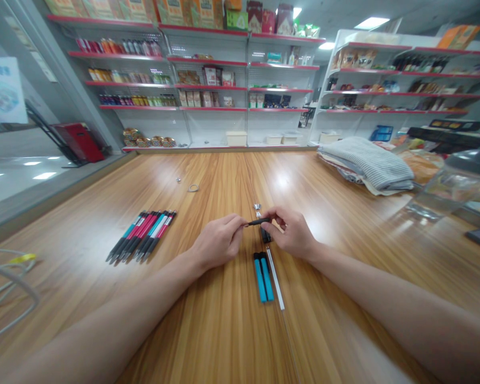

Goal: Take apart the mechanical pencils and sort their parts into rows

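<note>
My left hand (219,239) is closed, its fingertips pinching the left end of a slim black pen part (259,222). My right hand (290,232) pinches the other end of this part between thumb and fingers, so it lies almost level between both hands. Beneath it are several small silver pen tips (257,207) and, partly covered by my right hand, a few black pen pieces (266,234). Closer to me lie two blue pen barrels (260,280) with black ends. Thin white pen refills (276,280) rest alongside them on the right.
Several finished-looking pens (142,236) lie in a row at left. A small ring of cord (193,188) sits farther back. Folded striped cloth (366,162) and a clear container (450,186) stand at right; a white cable (12,285) loops at the left edge. Stocked shelves (208,109) face the table.
</note>
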A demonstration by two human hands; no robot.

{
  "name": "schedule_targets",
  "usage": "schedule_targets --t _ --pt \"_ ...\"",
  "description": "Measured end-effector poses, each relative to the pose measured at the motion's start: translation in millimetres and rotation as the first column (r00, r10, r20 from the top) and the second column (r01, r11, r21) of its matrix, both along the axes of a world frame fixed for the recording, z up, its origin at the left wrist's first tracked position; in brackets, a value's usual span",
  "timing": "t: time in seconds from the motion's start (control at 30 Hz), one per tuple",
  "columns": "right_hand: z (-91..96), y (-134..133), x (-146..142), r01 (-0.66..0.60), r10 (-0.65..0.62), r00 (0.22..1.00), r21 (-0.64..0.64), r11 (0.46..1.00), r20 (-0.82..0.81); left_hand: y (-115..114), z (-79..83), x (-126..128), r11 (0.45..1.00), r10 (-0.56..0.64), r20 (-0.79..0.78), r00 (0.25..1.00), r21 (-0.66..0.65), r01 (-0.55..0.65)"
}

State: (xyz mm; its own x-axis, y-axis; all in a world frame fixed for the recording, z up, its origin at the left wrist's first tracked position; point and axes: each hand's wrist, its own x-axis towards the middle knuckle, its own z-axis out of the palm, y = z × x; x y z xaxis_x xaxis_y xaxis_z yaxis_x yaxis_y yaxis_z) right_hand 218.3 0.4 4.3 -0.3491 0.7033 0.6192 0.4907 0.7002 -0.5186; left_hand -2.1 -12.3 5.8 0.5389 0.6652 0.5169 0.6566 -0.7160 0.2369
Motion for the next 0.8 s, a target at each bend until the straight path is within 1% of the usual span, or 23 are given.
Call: schedule_targets --t 0.1,0.17,0.23,0.3,0.37,0.47,0.53,0.6,0.67,0.7,0.73,0.8 --pt "0.6 0 0 0.003 -0.003 1.000 -0.017 1.000 -0.025 -1 0.5 0 0.998 0.052 -0.053 0.997 -0.019 -0.053" --pt "0.0 0 0 -0.012 0.009 0.999 -0.058 0.998 -0.053 0 0.3 1 0.996 0.080 -0.092 0.992 -0.017 -0.082" --pt "-1.3 0 0 -0.051 0.035 0.993 -0.144 0.988 -0.113 1 -0.3 2 0.995 0.102 -0.115 0.988 -0.002 -0.103" --pt "-2.7 2 1 -0.113 0.060 0.975 -0.244 0.963 -0.215 2 -1.0 2 0.994 0.113 -0.121 0.986 0.018 -0.112" --pt "-3.9 5 2 -0.172 0.057 0.939 -0.319 0.932 -0.338 3 -1.8 1 0.994 0.112 -0.125 0.986 0.028 -0.109" --pt "-5.7 14 6 -0.239 -0.004 0.861 -0.412 0.879 -0.509 3 -2.9 0 0.994 0.105 -0.131 0.986 0.036 -0.101" --pt "-7.0 19 8 -0.275 -0.063 0.804 -0.464 0.842 -0.591 3 -3.4 0 0.994 0.101 -0.132 0.986 0.042 -0.096" --pt "-7.9 24 9 -0.292 -0.113 0.763 -0.494 0.819 -0.637 3 -3.7 0 0.994 0.100 -0.129 0.987 0.049 -0.094" --pt "-8.2 26 9 -0.293 -0.133 0.744 -0.498 0.816 -0.655 3 -3.7 0 0.994 0.102 -0.129 0.986 0.052 -0.096" --pt "-8.0 26 8 -0.286 -0.131 0.747 -0.493 0.822 -0.651 3 -3.6 0 0.994 0.105 -0.129 0.986 0.053 -0.098" --pt "-7.7 25 7 -0.270 -0.121 0.762 -0.483 0.833 -0.636 3 -3.4 0 0.994 0.105 -0.128 0.986 0.054 -0.098" --pt "-6.5 20 5 -0.207 -0.086 0.825 -0.439 0.874 -0.559 3 -3.1 0 0.994 0.100 -0.124 0.987 0.060 -0.093"
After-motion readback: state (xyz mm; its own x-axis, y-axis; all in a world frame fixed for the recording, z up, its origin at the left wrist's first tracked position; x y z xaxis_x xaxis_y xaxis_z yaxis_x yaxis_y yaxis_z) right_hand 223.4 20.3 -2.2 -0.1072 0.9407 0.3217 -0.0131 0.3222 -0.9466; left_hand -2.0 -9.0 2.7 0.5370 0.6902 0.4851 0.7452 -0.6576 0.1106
